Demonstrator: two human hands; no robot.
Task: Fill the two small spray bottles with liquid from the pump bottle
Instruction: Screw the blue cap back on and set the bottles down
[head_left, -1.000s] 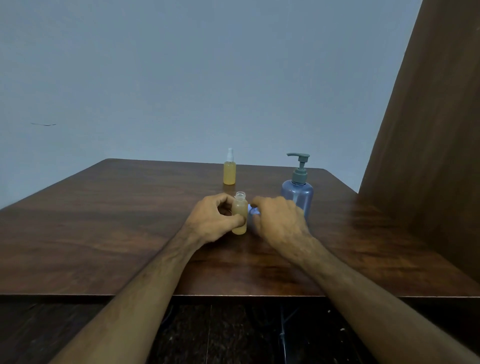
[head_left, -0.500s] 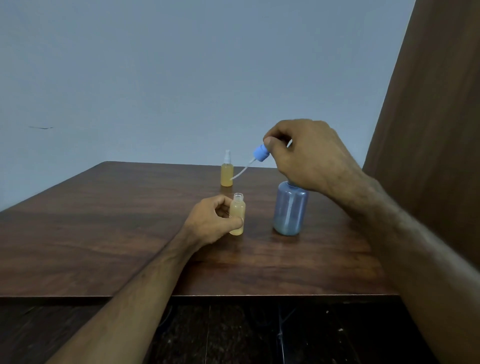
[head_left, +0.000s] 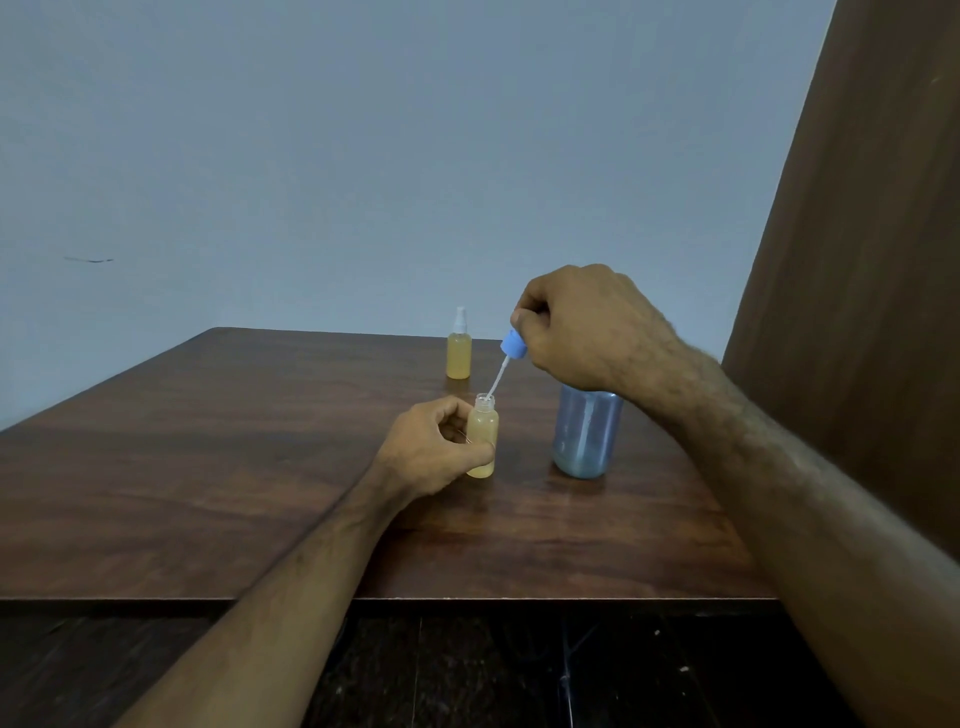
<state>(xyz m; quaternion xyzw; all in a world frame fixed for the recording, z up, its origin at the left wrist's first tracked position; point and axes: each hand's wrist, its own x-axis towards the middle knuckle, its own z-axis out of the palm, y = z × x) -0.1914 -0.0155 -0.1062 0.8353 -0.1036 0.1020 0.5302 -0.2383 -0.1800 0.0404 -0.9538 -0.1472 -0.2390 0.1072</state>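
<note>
My left hand grips a small open spray bottle of yellow liquid, upright on the wooden table. My right hand holds a blue spray cap above it, tilted. The tip of the cap's thin white tube is at the bottle's open neck. A second small spray bottle, capped and holding yellow liquid, stands farther back. The blue translucent pump bottle stands to the right; my right wrist hides its pump head.
A brown wooden panel rises along the table's right side. A grey wall stands behind the table. The table's front edge lies near me, with dark floor below.
My right hand lifted the blue spray cap from the table beside the small bottle, then lowered it until its tube reached the bottle's neck. My left hand stayed on the bottle.
</note>
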